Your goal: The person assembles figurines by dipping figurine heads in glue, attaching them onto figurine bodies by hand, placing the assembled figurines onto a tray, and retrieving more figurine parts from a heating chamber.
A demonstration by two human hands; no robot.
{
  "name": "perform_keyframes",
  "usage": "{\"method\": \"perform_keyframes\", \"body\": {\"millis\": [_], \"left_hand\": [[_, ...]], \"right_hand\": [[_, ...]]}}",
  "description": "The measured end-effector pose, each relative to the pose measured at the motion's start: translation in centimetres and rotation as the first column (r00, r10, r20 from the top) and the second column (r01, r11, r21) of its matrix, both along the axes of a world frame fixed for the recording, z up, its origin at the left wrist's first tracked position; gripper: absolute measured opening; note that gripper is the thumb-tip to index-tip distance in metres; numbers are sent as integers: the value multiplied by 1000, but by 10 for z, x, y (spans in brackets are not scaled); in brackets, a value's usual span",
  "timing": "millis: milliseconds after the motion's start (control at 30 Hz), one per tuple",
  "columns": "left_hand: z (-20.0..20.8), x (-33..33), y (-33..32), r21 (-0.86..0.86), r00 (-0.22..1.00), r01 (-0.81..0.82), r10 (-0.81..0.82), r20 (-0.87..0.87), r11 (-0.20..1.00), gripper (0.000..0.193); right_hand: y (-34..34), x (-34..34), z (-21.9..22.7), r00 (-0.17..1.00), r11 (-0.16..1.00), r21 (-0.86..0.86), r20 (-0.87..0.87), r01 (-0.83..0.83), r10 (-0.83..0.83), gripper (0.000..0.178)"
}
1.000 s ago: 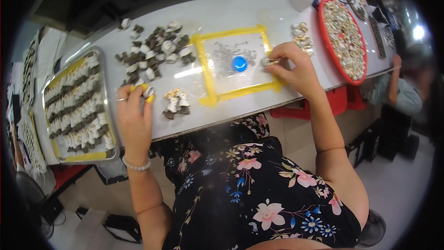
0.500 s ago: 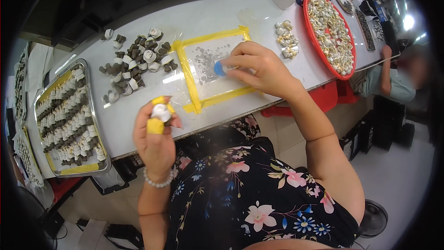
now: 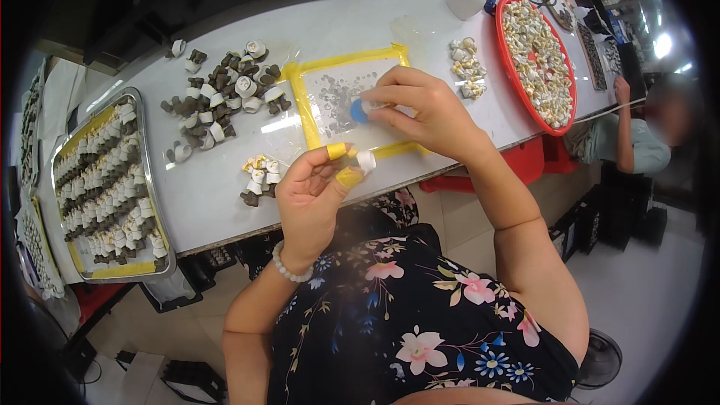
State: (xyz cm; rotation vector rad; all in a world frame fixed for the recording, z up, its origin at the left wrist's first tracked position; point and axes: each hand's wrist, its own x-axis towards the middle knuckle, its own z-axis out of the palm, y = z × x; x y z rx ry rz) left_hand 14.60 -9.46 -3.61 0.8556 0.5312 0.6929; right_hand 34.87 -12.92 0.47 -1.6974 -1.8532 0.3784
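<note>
My left hand (image 3: 311,191), with yellow tape on two fingertips, pinches a small white figurine piece (image 3: 366,161) near the front of the taped square. My right hand (image 3: 420,109) grips a small pale object with a round blue end (image 3: 358,111), held low over the square. Its exact kind is hidden by the fingers. Under it lies a clear sheet (image 3: 334,97) with many grey round spots, framed by yellow tape (image 3: 302,109). Just left of my left hand, a few small white-and-brown figurines (image 3: 256,184) with yellowish tops stand at the table edge.
A heap of brown-and-white figurine parts (image 3: 225,97) lies on the left. Beyond it, a metal tray (image 3: 154,195) holds rows of figurines. Right of the square are a small cluster of white-and-gold pieces (image 3: 468,67) and a red basin (image 3: 574,94) full of them. A person (image 3: 637,135) sits far right.
My left hand has moved right, closer to the taped square, carrying the white piece and uncovering the small figurines at the table edge. My right hand has hardly moved.
</note>
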Motion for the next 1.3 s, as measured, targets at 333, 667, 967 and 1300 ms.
{"method": "perform_keyframes", "body": {"millis": [333,667,967,1300], "left_hand": [[-6,3,5,-44,999,-32,32,-8,999,32],[-12,2,2,-36,997,-70,70,7,997,27],[-9,2,-2,-15,998,-37,38,41,999,21],[11,-37,9,429,990,-74,118,-77,900,29]], "right_hand": [[-15,-7,8,848,988,-144,-516,49,-117,22],[-20,-17,11,865,994,-107,-498,2,-56,23],[-26,-19,-1,793,997,-76,-609,-31,-22,27],[-57,30,13,929,968,-85,-272,237,-252,17]]}}
